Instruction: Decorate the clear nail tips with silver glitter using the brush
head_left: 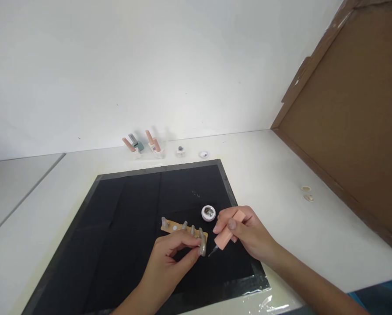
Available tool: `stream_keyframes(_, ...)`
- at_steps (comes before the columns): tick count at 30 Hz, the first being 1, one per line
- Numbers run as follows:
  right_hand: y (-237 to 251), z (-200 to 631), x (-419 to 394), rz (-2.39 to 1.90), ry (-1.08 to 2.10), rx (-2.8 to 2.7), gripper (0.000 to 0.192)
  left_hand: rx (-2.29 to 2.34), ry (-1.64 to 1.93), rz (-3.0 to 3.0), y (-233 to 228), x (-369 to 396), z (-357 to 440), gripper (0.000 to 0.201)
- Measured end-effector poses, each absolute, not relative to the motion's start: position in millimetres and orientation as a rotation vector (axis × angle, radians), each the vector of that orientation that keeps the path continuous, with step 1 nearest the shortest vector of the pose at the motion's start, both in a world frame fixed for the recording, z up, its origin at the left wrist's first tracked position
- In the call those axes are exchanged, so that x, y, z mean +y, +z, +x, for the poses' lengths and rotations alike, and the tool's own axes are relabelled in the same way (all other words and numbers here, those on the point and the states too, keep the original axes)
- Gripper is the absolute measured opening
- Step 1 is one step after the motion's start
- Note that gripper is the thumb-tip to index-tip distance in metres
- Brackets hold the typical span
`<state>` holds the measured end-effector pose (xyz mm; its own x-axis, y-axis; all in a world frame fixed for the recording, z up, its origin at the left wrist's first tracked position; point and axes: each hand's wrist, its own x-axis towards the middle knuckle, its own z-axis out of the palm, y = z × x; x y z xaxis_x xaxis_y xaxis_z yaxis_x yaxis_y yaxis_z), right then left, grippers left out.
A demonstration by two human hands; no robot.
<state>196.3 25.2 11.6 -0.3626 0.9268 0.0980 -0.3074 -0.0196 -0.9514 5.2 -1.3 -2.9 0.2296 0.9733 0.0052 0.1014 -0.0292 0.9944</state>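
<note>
Between the thumb and forefinger of my left hand (169, 258) is a glittery false nail (203, 246). Close behind it lies a tan display strip (174, 227) with several more false nails standing on it, partly covered by my fingers. My right hand (255, 234) grips a nail polish brush (227, 234) by its peach cap. The brush tip points down and left, a short gap from the held nail. A small round white jar (208, 213) with shiny, dark contents sits on the black mat just beyond my hands.
A black mat (133, 218) with taped edges covers much of the white table (271, 175). Along the wall stand several polish bottles (157, 151), an uncapped bottle (180, 152) and a small white lid (203, 154). Cardboard (353, 122) rises at right, near two small pale pieces (307, 198).
</note>
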Motion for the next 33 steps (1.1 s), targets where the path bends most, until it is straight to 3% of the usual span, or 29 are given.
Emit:
stream_keyframes(14, 4.3, 199.5, 26.9, -0.899, 1.48, -1.212, 0.036, 0.986, 0.88, 1.202, -3.9, -1.9, 5.0, 0.014)
stream_keyframes(27, 11.0, 198.9, 28.6, -0.996, 1.434, -1.246, 0.043, 1.125, 0.97, 1.674, -9.0, -2.7, 1.0, 0.018)
stream_keyframes(33, 7.8, 199.9, 29.0, -0.957, 1.28, -1.252, 0.036, 1.091, 0.95, 1.371, -2.4, -1.9, 4.2, 0.008)
